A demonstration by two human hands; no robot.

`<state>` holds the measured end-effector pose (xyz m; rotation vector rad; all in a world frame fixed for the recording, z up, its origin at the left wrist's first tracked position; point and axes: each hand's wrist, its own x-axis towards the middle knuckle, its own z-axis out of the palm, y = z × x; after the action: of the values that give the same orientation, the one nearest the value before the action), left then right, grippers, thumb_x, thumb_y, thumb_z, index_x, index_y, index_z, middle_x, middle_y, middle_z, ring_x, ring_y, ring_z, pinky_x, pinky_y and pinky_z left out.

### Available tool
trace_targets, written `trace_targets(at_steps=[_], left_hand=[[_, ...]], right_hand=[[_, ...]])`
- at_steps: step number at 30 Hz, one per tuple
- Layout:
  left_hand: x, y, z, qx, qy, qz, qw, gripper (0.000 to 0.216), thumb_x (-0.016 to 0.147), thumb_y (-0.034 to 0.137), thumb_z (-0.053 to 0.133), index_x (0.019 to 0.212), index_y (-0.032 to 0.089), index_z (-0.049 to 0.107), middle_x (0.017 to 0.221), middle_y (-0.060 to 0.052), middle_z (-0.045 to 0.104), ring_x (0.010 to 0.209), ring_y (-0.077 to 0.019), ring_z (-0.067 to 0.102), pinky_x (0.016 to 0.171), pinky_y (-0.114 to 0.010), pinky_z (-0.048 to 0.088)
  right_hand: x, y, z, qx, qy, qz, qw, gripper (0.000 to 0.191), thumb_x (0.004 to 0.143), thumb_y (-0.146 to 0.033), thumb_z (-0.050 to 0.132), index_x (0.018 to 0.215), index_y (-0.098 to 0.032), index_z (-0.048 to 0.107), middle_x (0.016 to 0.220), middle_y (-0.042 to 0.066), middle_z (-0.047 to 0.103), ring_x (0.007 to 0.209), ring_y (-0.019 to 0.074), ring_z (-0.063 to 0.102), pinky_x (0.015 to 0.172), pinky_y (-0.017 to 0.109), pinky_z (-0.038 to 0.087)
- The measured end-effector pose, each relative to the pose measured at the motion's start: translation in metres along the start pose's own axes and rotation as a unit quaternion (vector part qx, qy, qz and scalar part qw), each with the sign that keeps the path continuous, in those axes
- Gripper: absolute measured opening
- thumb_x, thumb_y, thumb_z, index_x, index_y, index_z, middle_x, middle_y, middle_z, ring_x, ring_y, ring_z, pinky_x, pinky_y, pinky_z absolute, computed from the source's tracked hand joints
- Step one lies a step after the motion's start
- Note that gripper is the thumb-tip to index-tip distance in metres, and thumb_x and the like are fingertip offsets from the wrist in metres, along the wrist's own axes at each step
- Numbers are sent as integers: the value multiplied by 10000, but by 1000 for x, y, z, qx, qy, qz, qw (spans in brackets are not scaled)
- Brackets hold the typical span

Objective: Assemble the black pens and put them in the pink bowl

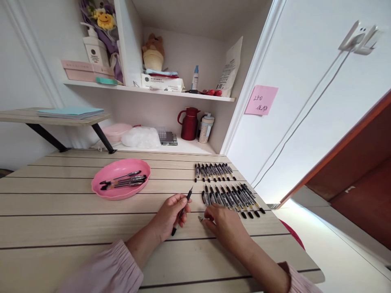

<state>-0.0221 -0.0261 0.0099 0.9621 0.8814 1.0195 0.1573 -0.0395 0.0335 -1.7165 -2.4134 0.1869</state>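
My left hand (171, 213) is closed around a black gel pen (180, 213), held at a slant with its thin point up and its dark end down. Beside it, my right hand (226, 224) has its fingers curled near the lower row of pens (233, 197). A small pointed metal pen tip (200, 218) shows between its thumb and index finger; the rest of what it holds is hidden. Behind that row lies an upper row of similar pens (214, 171). To the left, a pink oval tray (121, 163) holds several more pens (125, 181).
A small raised stand (18, 116) with blue-covered papers (70, 112) occupies the left rear. At the back, a red thermos jug (190, 124), a light bottle (206, 128) and a plastic bag (140, 137) stand beneath a loaded shelf (195, 96). The table's edge (293, 234) lies on the right.
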Motion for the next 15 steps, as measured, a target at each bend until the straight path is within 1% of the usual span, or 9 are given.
trace_targets(at_steps=[3,8,11,15], left_hand=[[1,-1,-1,1,-6,2,1000,274,737,403,561,845,153,539,660,29,550,416,-33,443,361,-155,288],[2,-2,-1,5,-6,3,1000,249,743,393,555,824,158,535,657,34,546,408,-32,435,353,-158,274],[1,-1,0,3,-3,-3,1000,245,745,388,553,833,160,535,649,35,545,407,-33,434,359,-159,280],[2,0,1,-1,-6,-4,1000,256,735,390,564,834,157,532,639,31,545,402,-37,434,364,-164,288]], right_hand=[[-3,-3,7,15,22,1,1000,129,773,-236,500,786,-182,617,825,40,633,713,143,575,586,236,296],[-1,-1,15,-1,40,3,999,154,786,-195,470,717,-178,607,761,32,622,666,128,560,567,234,277],[2,8,12,-16,45,38,998,162,795,-205,472,703,-184,604,747,31,623,668,128,558,561,232,272],[7,13,8,-45,32,75,996,188,812,-237,470,694,-191,608,754,35,629,676,136,568,551,238,271]])
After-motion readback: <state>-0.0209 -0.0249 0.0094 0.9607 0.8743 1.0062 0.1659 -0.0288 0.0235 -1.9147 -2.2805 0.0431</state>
